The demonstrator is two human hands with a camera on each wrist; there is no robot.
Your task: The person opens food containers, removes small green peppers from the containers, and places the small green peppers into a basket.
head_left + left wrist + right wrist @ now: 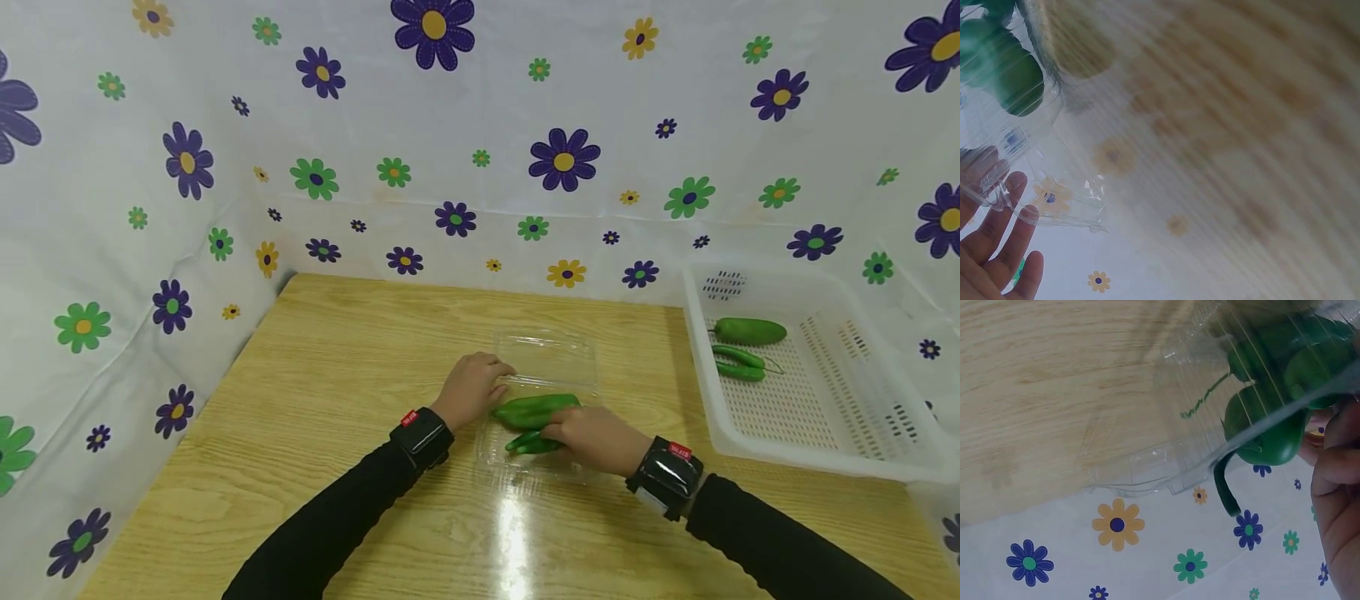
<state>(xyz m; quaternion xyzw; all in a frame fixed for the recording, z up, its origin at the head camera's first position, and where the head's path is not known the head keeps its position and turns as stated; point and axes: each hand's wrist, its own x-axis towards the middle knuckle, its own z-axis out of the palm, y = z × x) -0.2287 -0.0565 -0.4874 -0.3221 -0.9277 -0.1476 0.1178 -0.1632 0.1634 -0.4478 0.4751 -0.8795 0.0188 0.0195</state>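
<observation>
Right hand (pixel 600 437), grip hidden, is maybe tucking peppers (pixel 532 411); spread left hand (pixel 470 388) is touching the box's (pixel 492 450) left edge; next needs gentleness.

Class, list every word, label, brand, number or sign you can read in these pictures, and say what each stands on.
Left red tag, on the left wristband: pale lettering, too small to read surely.
Right red tag, on the right wristband: likewise too small.
No readable text on the clear container, peppers, white basket or flowered cloth.
</observation>
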